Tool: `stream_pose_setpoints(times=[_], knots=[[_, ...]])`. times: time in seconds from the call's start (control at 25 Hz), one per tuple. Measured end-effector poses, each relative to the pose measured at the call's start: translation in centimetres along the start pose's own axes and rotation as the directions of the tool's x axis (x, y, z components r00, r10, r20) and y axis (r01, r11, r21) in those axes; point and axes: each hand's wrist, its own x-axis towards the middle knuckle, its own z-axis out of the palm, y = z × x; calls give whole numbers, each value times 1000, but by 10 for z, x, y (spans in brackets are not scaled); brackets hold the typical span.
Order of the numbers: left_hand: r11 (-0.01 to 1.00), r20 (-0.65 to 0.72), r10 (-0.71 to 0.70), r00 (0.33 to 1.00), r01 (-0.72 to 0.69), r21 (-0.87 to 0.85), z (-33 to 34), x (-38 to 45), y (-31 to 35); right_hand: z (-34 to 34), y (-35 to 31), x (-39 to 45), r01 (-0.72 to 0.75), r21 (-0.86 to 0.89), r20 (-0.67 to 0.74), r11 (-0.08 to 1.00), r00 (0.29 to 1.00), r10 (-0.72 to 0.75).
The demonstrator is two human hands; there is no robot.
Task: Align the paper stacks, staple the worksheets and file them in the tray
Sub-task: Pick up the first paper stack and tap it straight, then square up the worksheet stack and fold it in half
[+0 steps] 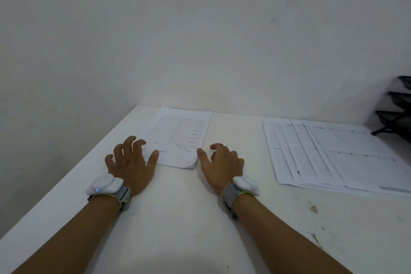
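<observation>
A small stack of printed worksheets [180, 135] lies on the white table [178, 218], near the wall. My left hand [130, 162] rests palm down at the stack's near left corner, fingers spread, thumb tip touching the paper's edge. My right hand [221, 164] rests beside the stack's near right corner, fingers curled loosely, thumb by the edge. Neither hand holds anything. A second pile of worksheets [329, 155] is fanned out unevenly at the right. A black mesh tiered tray [398, 113] stands at the far right edge. I see no stapler.
A plain white wall rises straight behind the table. The table's left edge runs diagonally from the far corner toward the near left. Both wrists carry white sensor bands. Small scuffs mark the tabletop at the near right.
</observation>
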Motion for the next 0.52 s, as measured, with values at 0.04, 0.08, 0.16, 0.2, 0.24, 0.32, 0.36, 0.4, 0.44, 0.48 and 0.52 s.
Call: stream_pose_setpoints(times=[0.04,0.08,0.16,0.2,0.24,0.32,0.36,0.4,0.44,0.48,0.52], knots=[[1000,10,18,1000,-18,-3,-7,-10,6,-5,1,-5,1,12,5,1000,1000,-1],[999,28,43,999,-43,-8,-13,-20,8,-8,2,-10,16,21,12,1000,1000,-17],[992,53,120,991,-118,-44,-29,-45,18,-19,6,-25,50,56,28,997,998,-52],[986,75,163,984,-159,-54,-37,-57,21,-23,6,-34,68,89,44,994,996,-72],[974,100,223,970,-217,-66,-46,-69,30,-32,11,-44,76,125,52,989,995,-83],[948,147,318,937,-310,-72,-63,-91,48,-45,19,-64,96,207,70,974,991,-113],[934,171,357,918,-349,-75,-70,-99,58,-52,23,-73,103,242,78,965,989,-125],[925,204,379,903,-370,-83,-73,-104,62,-53,24,-81,110,281,91,953,986,-141],[911,225,413,883,-400,-103,-76,-110,73,-59,29,-89,111,319,101,941,983,-150],[895,237,447,863,-428,-129,-78,-115,82,-67,36,-96,106,364,112,925,981,-157],[882,254,471,845,-442,-164,-78,-119,90,-73,43,-102,103,404,120,909,979,-164]])
